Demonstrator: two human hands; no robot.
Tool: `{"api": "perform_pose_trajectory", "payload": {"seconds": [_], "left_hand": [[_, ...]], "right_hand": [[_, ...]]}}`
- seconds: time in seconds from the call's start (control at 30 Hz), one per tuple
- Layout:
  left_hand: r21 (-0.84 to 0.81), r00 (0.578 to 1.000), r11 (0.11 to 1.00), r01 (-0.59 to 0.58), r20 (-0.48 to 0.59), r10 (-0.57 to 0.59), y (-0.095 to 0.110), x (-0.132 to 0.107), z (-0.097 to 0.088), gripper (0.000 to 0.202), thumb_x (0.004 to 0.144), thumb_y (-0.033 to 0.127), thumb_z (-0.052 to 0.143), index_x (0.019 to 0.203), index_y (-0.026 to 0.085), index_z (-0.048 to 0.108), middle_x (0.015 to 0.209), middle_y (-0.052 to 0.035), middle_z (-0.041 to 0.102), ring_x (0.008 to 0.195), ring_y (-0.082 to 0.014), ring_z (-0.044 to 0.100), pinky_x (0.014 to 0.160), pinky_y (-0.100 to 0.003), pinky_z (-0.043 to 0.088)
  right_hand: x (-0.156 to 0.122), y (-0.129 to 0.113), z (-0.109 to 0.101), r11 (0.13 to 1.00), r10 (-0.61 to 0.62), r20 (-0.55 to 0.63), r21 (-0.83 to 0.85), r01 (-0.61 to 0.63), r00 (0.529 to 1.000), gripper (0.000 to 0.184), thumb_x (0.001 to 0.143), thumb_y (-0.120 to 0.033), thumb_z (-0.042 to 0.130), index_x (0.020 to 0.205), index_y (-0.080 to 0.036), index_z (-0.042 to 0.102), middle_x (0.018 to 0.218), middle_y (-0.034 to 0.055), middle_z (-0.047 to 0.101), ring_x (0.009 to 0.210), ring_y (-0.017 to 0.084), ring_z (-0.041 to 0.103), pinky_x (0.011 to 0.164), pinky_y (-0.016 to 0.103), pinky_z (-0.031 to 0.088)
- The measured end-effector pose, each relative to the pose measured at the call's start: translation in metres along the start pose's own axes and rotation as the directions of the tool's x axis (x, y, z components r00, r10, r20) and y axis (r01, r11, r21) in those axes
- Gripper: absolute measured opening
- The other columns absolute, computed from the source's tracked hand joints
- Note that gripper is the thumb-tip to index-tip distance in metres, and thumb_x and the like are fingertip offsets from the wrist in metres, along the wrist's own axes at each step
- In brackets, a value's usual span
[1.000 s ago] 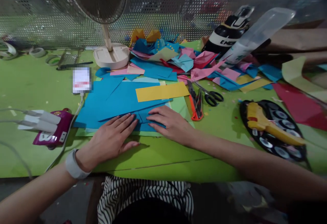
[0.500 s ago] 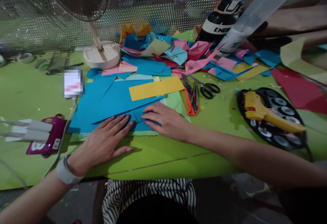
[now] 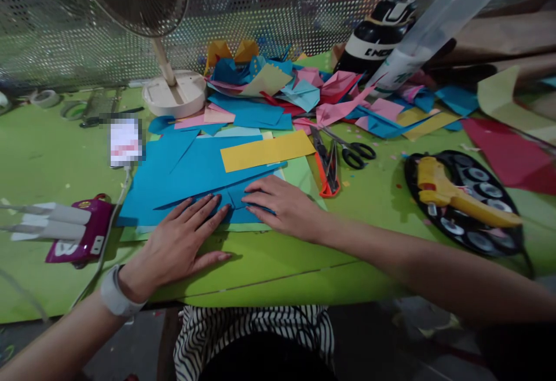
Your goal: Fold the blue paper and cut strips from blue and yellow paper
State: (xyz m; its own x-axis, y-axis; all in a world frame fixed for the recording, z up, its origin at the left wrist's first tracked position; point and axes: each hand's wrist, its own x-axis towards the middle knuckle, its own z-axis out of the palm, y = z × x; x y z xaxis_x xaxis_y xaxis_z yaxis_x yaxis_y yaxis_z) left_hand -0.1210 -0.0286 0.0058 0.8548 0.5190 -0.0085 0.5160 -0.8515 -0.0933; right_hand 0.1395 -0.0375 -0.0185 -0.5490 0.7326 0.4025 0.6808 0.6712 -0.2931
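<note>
Fingers [image 3: 205, 210], L hand [image 3: 176, 245] & R hand [image 3: 290, 207], apart atop blue paper [image 3: 233, 185] nr yellow strip [image 3: 267, 150]

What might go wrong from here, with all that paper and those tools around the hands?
The blue paper under the left hand and right hand might skew if pressed unevenly. The yellow strip lying across it could slide too. The scissors lie beyond the right hand, so a reach that way might brush the blades. The glue gun might be hot; I cannot tell.
</note>
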Motion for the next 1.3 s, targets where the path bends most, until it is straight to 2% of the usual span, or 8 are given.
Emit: {"api": "perform_pose_trajectory", "payload": {"seconds": [0.53,0.77,0.9,1.1,1.3], "left_hand": [[-0.028,1.000,1.000,-0.006,-0.005,0.006,-0.001,0.000,0.002,0.076,0.090,0.067,0.032,0.149,0.019,0.030,0.152,-0.0119,0.034,0.141,-0.0274,0.031,0.114,-0.045,0.028],[-0.013,1.000,1.000,-0.002,0.005,0.002,0.000,0.001,0.001,0.075,0.090,0.067,0.032,0.147,0.018,0.033,0.153,-0.0121,0.033,0.141,-0.0282,0.031,0.113,-0.046,0.029],[-0.025,1.000,1.000,0.000,-0.012,-0.001,0.002,0.001,0.001,0.075,0.090,0.068,0.032,0.146,0.018,0.035,0.151,-0.0130,0.035,0.140,-0.0288,0.032,0.112,-0.047,0.030],[-0.041,1.000,0.999,0.005,-0.010,-0.006,0.004,0.001,-0.001,0.077,0.090,0.069,0.031,0.146,0.017,0.035,0.151,-0.0147,0.036,0.140,-0.0306,0.033,0.112,-0.049,0.029],[-0.055,1.000,0.998,0.015,-0.018,-0.016,0.006,0.001,0.001,0.080,0.088,0.070,0.032,0.147,0.016,0.033,0.151,-0.0143,0.036,0.141,-0.0298,0.031,0.114,-0.048,0.026]], "right_hand": [[0.000,-0.001,0.001,1.000,0.006,0.001,0.001,-0.006,1.000,0.023,0.095,-0.024,0.048,0.108,-0.016,0.066,0.107,0.0107,0.064,0.100,0.023,0.056,0.085,0.041,0.049],[-0.001,-0.004,0.002,0.992,-0.057,-0.020,-0.118,0.054,0.998,0.026,0.096,-0.026,0.048,0.110,-0.014,0.067,0.107,0.0114,0.064,0.096,0.024,0.056,0.081,0.040,0.049],[-0.002,-0.007,0.004,0.981,-0.077,-0.011,-0.180,0.074,0.997,0.032,0.098,-0.033,0.044,0.114,-0.017,0.066,0.110,0.0116,0.064,0.096,0.024,0.055,0.080,0.040,0.048],[-0.001,-0.012,0.004,0.959,-0.116,0.062,-0.255,0.128,0.991,0.048,0.096,-0.051,0.038,0.124,-0.018,0.061,0.118,0.0139,0.061,0.100,0.027,0.054,0.079,0.043,0.047],[-0.002,-0.014,0.003,0.947,-0.149,0.108,-0.269,0.173,0.983,0.056,0.096,-0.054,0.033,0.124,-0.014,0.060,0.118,0.0168,0.062,0.100,0.028,0.053,0.080,0.044,0.045]]}}
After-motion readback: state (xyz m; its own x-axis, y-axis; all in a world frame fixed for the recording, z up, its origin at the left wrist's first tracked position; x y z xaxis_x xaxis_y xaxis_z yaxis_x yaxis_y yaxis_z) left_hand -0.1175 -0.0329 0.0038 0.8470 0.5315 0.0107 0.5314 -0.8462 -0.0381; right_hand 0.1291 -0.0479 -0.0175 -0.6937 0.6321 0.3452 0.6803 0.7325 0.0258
